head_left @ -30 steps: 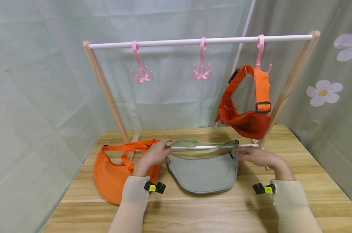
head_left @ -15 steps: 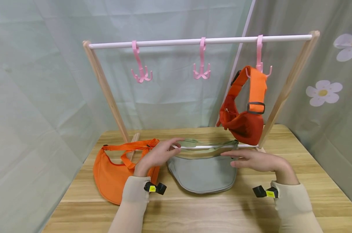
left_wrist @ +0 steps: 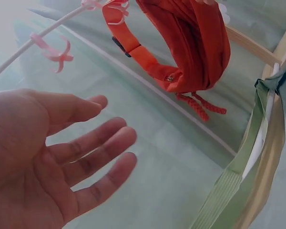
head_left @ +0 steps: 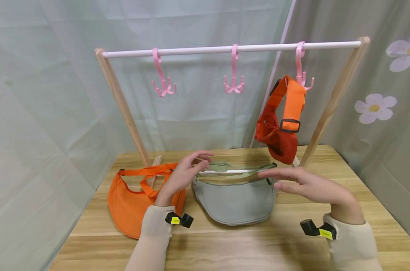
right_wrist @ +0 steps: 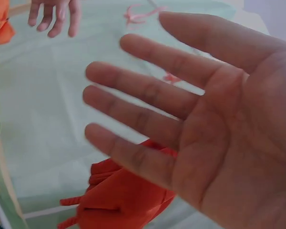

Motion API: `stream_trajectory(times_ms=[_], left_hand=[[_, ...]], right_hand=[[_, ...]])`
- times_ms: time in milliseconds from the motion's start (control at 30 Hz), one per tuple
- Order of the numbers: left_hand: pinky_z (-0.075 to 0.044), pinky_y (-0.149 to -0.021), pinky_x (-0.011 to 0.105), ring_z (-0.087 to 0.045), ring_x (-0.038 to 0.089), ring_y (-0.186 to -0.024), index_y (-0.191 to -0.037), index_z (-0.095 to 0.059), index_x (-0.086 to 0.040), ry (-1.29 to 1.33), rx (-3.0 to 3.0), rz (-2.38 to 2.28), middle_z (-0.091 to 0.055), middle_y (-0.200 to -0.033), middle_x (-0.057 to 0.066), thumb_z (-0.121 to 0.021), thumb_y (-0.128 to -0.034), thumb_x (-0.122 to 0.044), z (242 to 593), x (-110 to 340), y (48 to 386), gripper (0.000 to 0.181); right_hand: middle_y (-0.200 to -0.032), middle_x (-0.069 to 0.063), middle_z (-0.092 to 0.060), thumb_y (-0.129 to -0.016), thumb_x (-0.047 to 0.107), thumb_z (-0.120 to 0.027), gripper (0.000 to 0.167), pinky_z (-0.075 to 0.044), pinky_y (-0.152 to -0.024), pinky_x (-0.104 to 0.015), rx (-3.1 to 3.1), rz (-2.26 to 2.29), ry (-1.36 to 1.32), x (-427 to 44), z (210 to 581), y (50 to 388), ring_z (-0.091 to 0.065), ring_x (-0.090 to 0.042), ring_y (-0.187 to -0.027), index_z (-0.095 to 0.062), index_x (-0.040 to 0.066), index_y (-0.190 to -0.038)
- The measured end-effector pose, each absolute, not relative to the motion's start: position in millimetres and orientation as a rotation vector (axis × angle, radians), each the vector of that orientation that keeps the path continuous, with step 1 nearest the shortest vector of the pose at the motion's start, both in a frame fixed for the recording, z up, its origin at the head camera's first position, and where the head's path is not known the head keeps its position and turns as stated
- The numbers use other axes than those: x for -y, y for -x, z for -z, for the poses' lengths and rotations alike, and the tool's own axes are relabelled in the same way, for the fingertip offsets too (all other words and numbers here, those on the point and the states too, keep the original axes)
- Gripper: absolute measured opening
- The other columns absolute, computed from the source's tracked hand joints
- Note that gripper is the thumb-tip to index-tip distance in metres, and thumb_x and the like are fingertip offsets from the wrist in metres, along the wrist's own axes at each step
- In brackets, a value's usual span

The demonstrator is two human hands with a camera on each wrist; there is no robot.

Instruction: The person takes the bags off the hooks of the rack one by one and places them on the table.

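1. Far left: wooden left post (head_left: 121,101) of a rack, topped by a white rod (head_left: 198,50).
2. On the tabletop (head_left: 232,248) by that post: orange crescent-shaped fabric bag (head_left: 133,210), its strap gathered in loops at the upper right.
3. Above it, bare pink plastic left hook (head_left: 162,79) on the rod.
4. Left hand (head_left: 184,173): wide, fingers parted and gently bent, raised near the grey bag's upper left end.
5. Middle: grey crescent-shaped fabric bag (head_left: 237,203) on the tabletop between the hands; pale green strap (head_left: 218,166) runs behind it, along a lower white bar. Pink middle hook (head_left: 234,67) overhead.
6. Red-orange fabric bag (head_left: 280,145) hangs from the pink right hook (head_left: 298,62) by a bright orange strap with a black buckle.
7. Right hand (head_left: 306,184): wide, fingers long and spread, tips over the grey bag's upper right end; contact, cannot tell.
8. Far right: wooden right post (head_left: 333,101), then grey curtain with white flowers (head_left: 374,108).
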State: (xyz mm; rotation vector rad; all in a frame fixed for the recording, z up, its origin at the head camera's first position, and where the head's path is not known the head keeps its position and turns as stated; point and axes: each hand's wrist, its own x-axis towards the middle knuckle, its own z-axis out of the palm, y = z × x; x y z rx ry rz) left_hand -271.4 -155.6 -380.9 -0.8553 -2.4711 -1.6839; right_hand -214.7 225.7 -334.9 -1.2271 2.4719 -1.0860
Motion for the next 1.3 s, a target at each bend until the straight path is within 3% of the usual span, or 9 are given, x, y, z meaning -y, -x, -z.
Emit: stream_trajectory(times_ms=[100, 333, 400, 667, 833, 1067, 1300], left_hand=[[-0.058, -0.093, 0.048, -0.068, 0.029, -0.102, -0.136, -0.065, -0.007, 0.835, 2.416, 1.722, -0.070, -0.122, 0.011, -0.057, -0.1082, -0.011, 379.9, 154.8, 271.6, 0.030], [-0.058, -0.091, 0.050, -0.068, 0.022, -0.099, -0.134, -0.065, -0.003, 0.835, 2.273, 1.817, -0.068, -0.118, 0.014, -0.054, -0.1096, -0.013, 372.6, 150.2, 267.3, 0.028], [-0.058, -0.091, 0.053, -0.069, 0.025, -0.101, -0.134, -0.064, -0.002, 0.863, 2.226, 1.839, -0.068, -0.118, 0.015, -0.052, -0.1108, -0.015, 370.6, 148.9, 266.1, 0.029], [-0.059, -0.090, 0.038, -0.063, 0.047, -0.107, -0.135, -0.062, -0.002, 0.910, 2.133, 1.861, -0.068, -0.117, 0.013, -0.049, -0.1121, -0.018, 366.5, 145.5, 261.9, 0.031], [-0.057, -0.092, 0.036, -0.064, 0.040, -0.109, -0.136, -0.061, -0.001, 0.943, 2.110, 1.853, -0.067, -0.119, 0.012, -0.050, -0.1118, -0.019, 365.5, 144.7, 259.9, 0.032], [-0.056, -0.096, 0.045, -0.066, 0.024, -0.111, -0.136, -0.061, -0.003, 1.000, 2.062, 1.856, -0.066, -0.125, 0.013, -0.049, -0.1120, -0.019, 363.4, 141.2, 254.0, 0.031], [-0.054, -0.100, 0.044, -0.063, 0.024, -0.117, -0.138, -0.060, -0.002, 1.009, 2.063, 1.879, -0.065, -0.129, 0.012, -0.050, -0.1113, -0.017, 355.7, 134.2, 257.5, 0.032]], right_hand=[[-0.146, 0.007, -0.061, -0.108, 0.006, -0.055, 0.045, -0.047, -0.106, -0.025, -2.496, 1.154, 1.267, -226.2, 326.1, 206.0, -0.056, -0.013, -0.135, -0.058, 0.024, -0.149], [-0.135, -0.008, -0.068, -0.102, -0.010, -0.052, 0.043, -0.052, -0.095, -0.023, -2.512, 1.393, 1.414, -230.2, 314.6, 196.6, -0.066, -0.019, -0.120, -0.064, 0.008, -0.140], [-0.134, -0.012, -0.069, -0.101, -0.013, -0.052, 0.043, -0.051, -0.100, -0.024, -2.484, 1.452, 1.449, -231.2, 314.2, 197.9, -0.066, -0.021, -0.122, -0.064, 0.004, -0.138], [-0.126, -0.021, -0.070, -0.098, -0.022, -0.046, 0.041, -0.050, -0.103, -0.025, -2.386, 1.704, 1.475, -236.8, 317.6, 201.8, -0.070, -0.024, -0.117, -0.063, -0.009, -0.132], [-0.122, -0.023, -0.072, -0.099, -0.022, -0.045, 0.035, -0.051, -0.101, -0.025, -2.380, 1.858, 1.468, -238.3, 316.3, 202.1, -0.071, -0.024, -0.114, -0.064, -0.014, -0.127], [-0.120, -0.027, -0.070, -0.098, -0.025, -0.039, 0.031, -0.055, -0.097, -0.030, -2.219, 2.163, 1.530, -235.7, 312.4, 195.0, -0.072, -0.029, -0.110, -0.060, -0.023, -0.121], [-0.117, -0.029, -0.071, -0.097, -0.024, -0.040, 0.028, -0.053, -0.100, -0.033, -2.208, 2.375, 1.534, -237.2, 299.9, 186.6, -0.071, -0.032, -0.111, -0.056, -0.028, -0.119]])
